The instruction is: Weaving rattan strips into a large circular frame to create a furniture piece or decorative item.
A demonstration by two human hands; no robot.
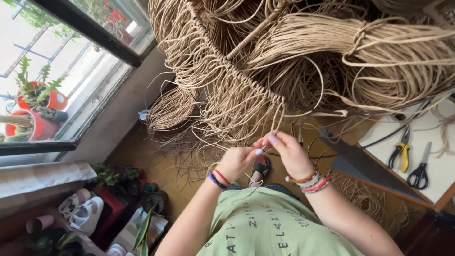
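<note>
Left hand [237,161]: fingers curled shut, pinching thin tan cane strands [272,121] that hang from the woven frame [227,61] above.
Right hand [289,151]: closed on the same strands, fingertips touching the left hand's; beaded bracelets on both wrists.
Cane bundles [379,57]: big tied coils heaped above the hands.
Bench [441,166]: white top at right; yellow-handled pliers [400,151] and black scissors [419,173] lie near its front edge.
Room: window [71,80] at left with red plant pots [40,116]; white shoes [83,208] on the floor.

Daylit window [71,71], red plant pots [40,114] outside, brown floor [142,151], white tabletop [426,137]
</note>
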